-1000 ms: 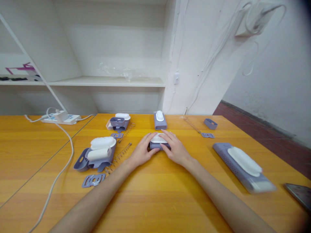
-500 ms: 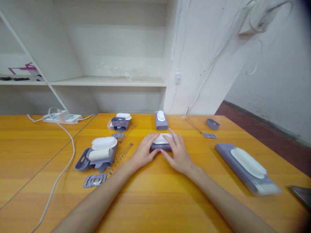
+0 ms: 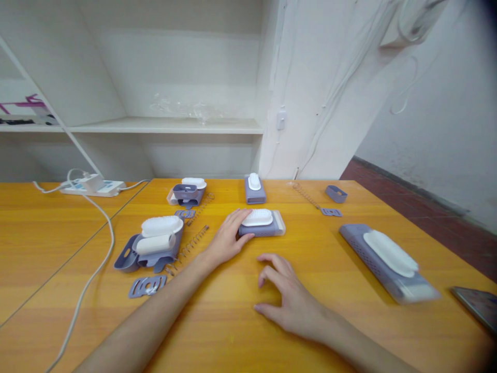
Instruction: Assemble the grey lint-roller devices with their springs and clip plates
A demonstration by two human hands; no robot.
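Observation:
In the middle of the table lies a grey-purple plastic case (image 3: 259,231) with a white oval brush-like piece (image 3: 259,218) on top and a translucent right end. My left hand (image 3: 229,235) grips its left end, thumb along the near side and fingers over the top. Nearer to me, my right hand (image 3: 285,292) hovers over or rests on the wood, fingers curled but apart and holding nothing. Behind the gripped case stands a similar case (image 3: 255,196) with its own white piece.
On the left are a parts group with a white roll (image 3: 156,244), a coil spring (image 3: 193,243) and a slotted plate (image 3: 147,286). A larger-looking case (image 3: 382,259) and a phone-like dark slab (image 3: 477,305) lie right. A power strip (image 3: 111,188) sits far left, its cable trailing forward.
My right hand has let go of the case's right end and drawn back toward me, uncovering that end. My left hand has stayed on the case. The view has shifted slightly.

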